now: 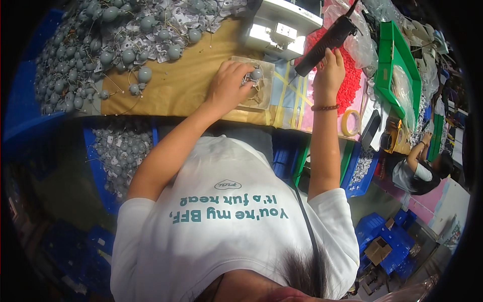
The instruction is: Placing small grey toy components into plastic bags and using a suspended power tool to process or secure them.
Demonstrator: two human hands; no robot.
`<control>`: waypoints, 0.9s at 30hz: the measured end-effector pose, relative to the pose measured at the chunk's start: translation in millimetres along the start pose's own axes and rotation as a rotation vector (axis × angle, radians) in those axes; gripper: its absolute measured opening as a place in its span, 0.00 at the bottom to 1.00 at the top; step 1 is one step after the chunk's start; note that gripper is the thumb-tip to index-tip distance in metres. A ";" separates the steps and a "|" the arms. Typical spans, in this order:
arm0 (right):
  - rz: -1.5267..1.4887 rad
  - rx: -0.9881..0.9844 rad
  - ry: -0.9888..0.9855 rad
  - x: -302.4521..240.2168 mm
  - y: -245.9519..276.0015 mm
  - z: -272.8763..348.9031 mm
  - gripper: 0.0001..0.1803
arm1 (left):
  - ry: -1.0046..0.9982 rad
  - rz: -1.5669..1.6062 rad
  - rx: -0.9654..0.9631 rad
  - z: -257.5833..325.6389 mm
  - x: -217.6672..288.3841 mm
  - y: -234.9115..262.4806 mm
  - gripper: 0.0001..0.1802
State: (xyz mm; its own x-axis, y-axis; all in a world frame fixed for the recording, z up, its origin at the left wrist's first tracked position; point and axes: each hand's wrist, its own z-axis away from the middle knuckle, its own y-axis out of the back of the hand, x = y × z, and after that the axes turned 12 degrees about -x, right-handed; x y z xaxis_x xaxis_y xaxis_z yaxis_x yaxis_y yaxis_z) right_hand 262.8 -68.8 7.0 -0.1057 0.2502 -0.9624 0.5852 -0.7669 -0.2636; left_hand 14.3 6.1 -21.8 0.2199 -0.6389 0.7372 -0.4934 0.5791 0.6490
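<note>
Here the left hand presses a small grey round part with thin wire leads onto a shallow tray on the table, fingers closed around it. It looks light and hard, its wires easily bent; best held by the body. Farther off, the right hand grips a black power tool.

A tan-covered surface carries a heap of grey round parts at the left and a green tray at the right. Blue crates stand on the floor below. A seated co-worker works at the far right.
</note>
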 end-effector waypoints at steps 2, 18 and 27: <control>0.299 -0.072 0.187 6.0 -5.8 13.0 0.17 | -0.012 0.008 0.023 0.9 -3.7 -2.0 0.17; -0.006 -0.419 -0.263 41.0 -84.1 75.7 0.10 | -0.056 -0.025 0.016 -0.9 -6.8 -2.2 0.17; -0.339 -0.343 -0.496 34.6 -83.2 70.3 0.11 | -0.024 0.046 0.023 3.9 -6.4 1.5 0.19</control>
State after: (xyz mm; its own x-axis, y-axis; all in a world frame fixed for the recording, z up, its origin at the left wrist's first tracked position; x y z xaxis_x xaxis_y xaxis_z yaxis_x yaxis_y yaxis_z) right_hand 154.0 -37.8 -9.0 -0.6350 0.0798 -0.7684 0.6678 -0.4432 -0.5980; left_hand 8.9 9.1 -26.3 0.1763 -0.6237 0.7615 -0.5218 0.5968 0.6096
